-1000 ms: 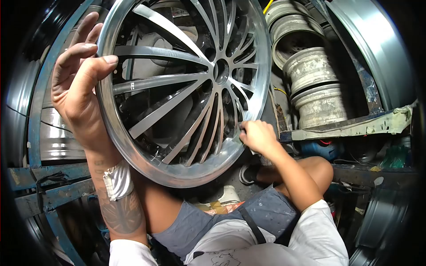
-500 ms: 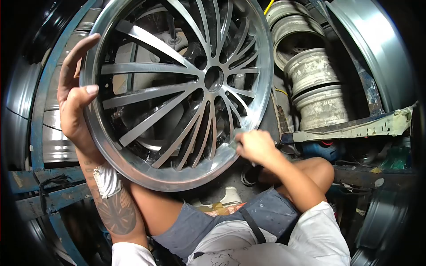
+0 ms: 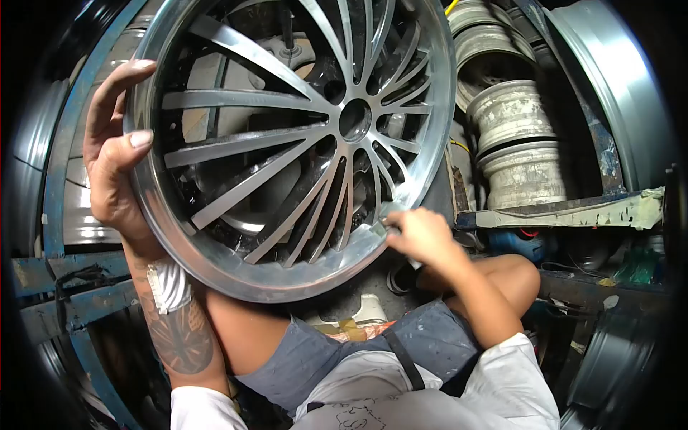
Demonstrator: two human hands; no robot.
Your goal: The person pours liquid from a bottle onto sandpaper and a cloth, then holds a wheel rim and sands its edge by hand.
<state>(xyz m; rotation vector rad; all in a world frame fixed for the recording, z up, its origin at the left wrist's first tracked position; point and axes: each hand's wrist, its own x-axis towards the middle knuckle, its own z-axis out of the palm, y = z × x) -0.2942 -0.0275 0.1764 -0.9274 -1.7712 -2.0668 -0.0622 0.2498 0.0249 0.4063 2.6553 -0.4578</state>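
A large multi-spoke wheel rim point(image 3: 279, 283), silver on its spokes and lip with dark inner parts, stands tilted above my lap. At its left edge, my left hand point(image 3: 115, 147) supports the rim, with the thumb and fingers curled round the outer lip. My right hand point(image 3: 423, 233) is closed at the lower right of the rim. It pinches a small grey-green pad point(image 3: 387, 213), pressed against the lip beside the spoke ends. Part of the pad is hidden by the fingers.
Several worn rims point(image 3: 523, 172) are stacked at the upper right, beside a blue metal frame point(image 3: 608, 161). A large silver rim point(image 3: 609, 72) is beyond it. More rims and a blue rack point(image 3: 54, 208) are on the left. A blue tool point(image 3: 512, 244) lies right of the wheel.
The wheel has shifted slightly right and upward in view. My left hand has moved a little left, still on the lip. My right hand, with the pad, has moved slightly right.
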